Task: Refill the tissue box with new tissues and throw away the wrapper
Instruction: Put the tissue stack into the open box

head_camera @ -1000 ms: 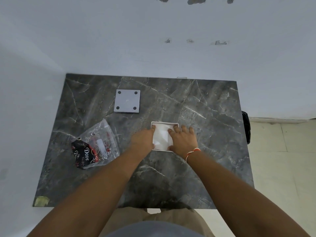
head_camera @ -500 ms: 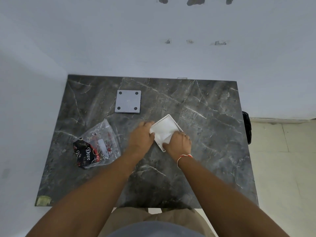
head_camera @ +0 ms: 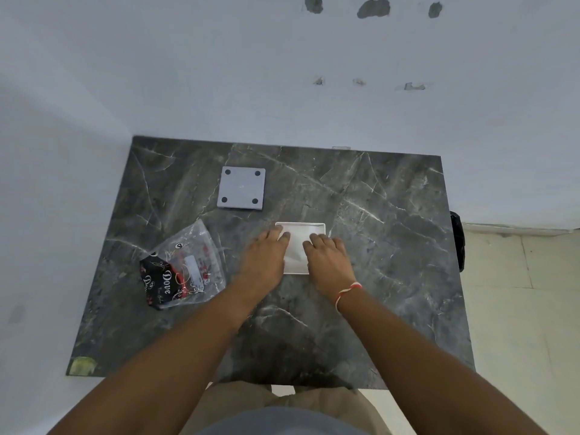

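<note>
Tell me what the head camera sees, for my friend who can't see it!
Two hands, left hand and right hand, press white tissues into an open white tissue box on a dark marble table. An empty wrapper lies left; a grey lid lies behind.

marble table (head_camera: 392, 246), black bag (head_camera: 457, 241), white wall (head_camera: 219, 73)

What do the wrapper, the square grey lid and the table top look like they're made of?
Wrapper: thin clear plastic film with glossy print, since it crinkles and the table shows through. Grey lid: probably matte moulded plastic, flat and even in colour, with four dark round pads. Table top: dark stone-look slab with pale veins; real marble or laminate, cannot tell.
</note>
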